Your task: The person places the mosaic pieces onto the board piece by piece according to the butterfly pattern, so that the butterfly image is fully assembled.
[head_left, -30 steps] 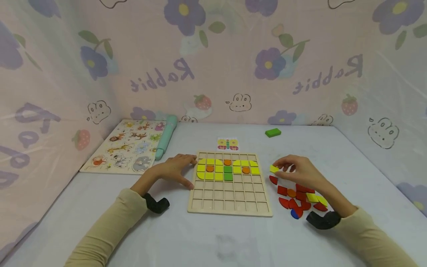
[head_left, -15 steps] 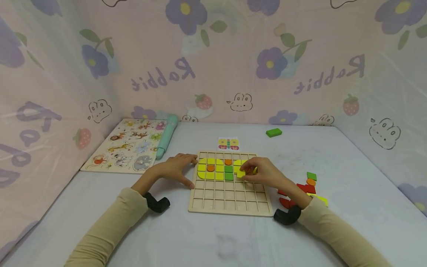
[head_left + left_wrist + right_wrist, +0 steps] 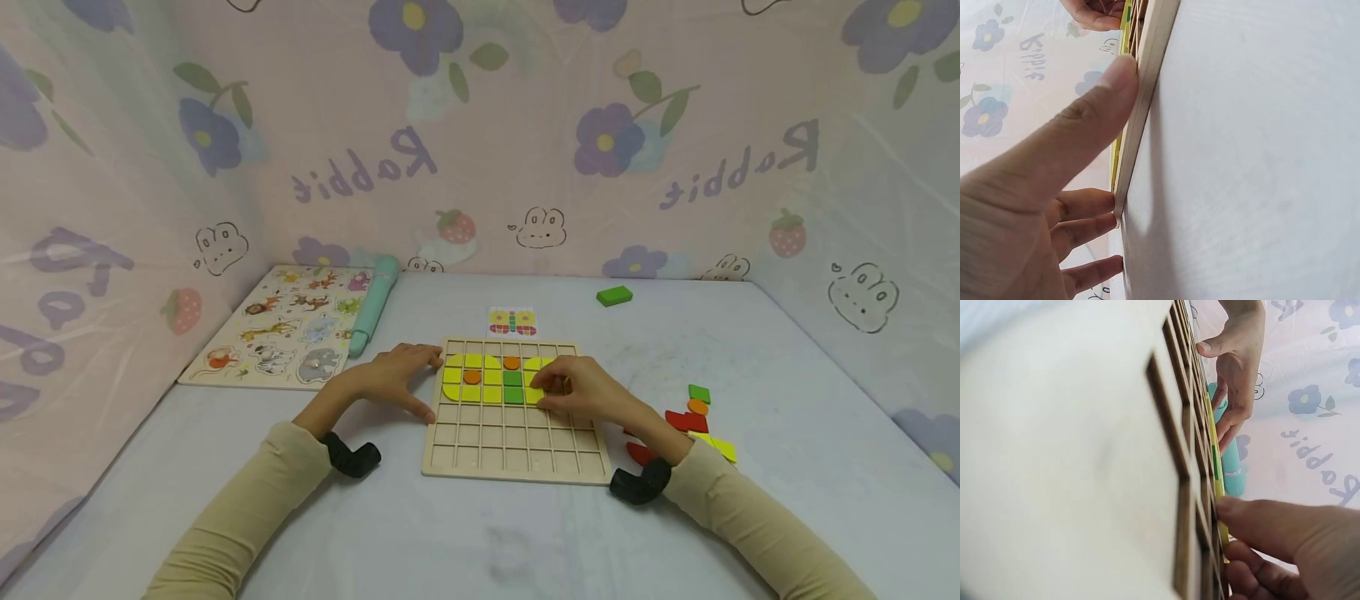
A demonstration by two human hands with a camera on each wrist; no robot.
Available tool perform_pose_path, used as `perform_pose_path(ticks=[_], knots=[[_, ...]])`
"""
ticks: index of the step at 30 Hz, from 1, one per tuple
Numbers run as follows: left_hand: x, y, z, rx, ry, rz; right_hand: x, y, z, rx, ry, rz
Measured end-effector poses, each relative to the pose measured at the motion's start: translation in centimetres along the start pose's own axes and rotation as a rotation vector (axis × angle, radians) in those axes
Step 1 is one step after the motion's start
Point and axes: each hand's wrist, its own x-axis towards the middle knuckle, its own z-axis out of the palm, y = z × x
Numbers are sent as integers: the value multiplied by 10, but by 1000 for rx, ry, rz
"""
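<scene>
In the head view a wooden grid board (image 3: 517,461) lies on the white table, with yellow, green and orange tiles set in its upper rows. My left hand (image 3: 392,379) rests at the board's left edge. Its thumb (image 3: 1119,75) and straight fingers touch that edge in the left wrist view. Over the right part of the board, my right hand (image 3: 588,388) pinches a yellow tile (image 3: 532,397) down at a cell right of the green tiles (image 3: 513,387). Its fingers hide part of that tile and the cells behind. Just beyond the board lies a small butterfly pattern card (image 3: 513,322).
Loose red tiles (image 3: 686,422), yellow tiles (image 3: 722,448), an orange disc (image 3: 697,407) and a green square (image 3: 699,393) lie right of the board, partly behind my right forearm. An animal puzzle board (image 3: 262,342) and a teal pen-shaped device (image 3: 373,307) lie left. A green block (image 3: 615,296) sits far right.
My right hand has carried a yellow tile left from the loose pile to the board and lowered it at a cell. My left hand stays at the board's edge.
</scene>
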Motion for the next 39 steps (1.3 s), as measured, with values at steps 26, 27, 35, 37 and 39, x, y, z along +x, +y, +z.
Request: perform_pose_path(ticks=[26, 27, 35, 37, 39], knots=[[5, 0, 3, 0, 9, 10, -38, 3, -47, -74, 153, -11], [5, 0, 3, -1, 10, 7, -46, 5, -52, -83, 173, 3], [1, 0, 4, -32, 24, -2, -114, 27, -80, -147, 262, 58], [1, -2, 5, -51, 30, 7, -129, 33, -85, -155, 253, 76], [0, -3, 6, -77, 40, 16, -143, 40, -88, -153, 229, 89]])
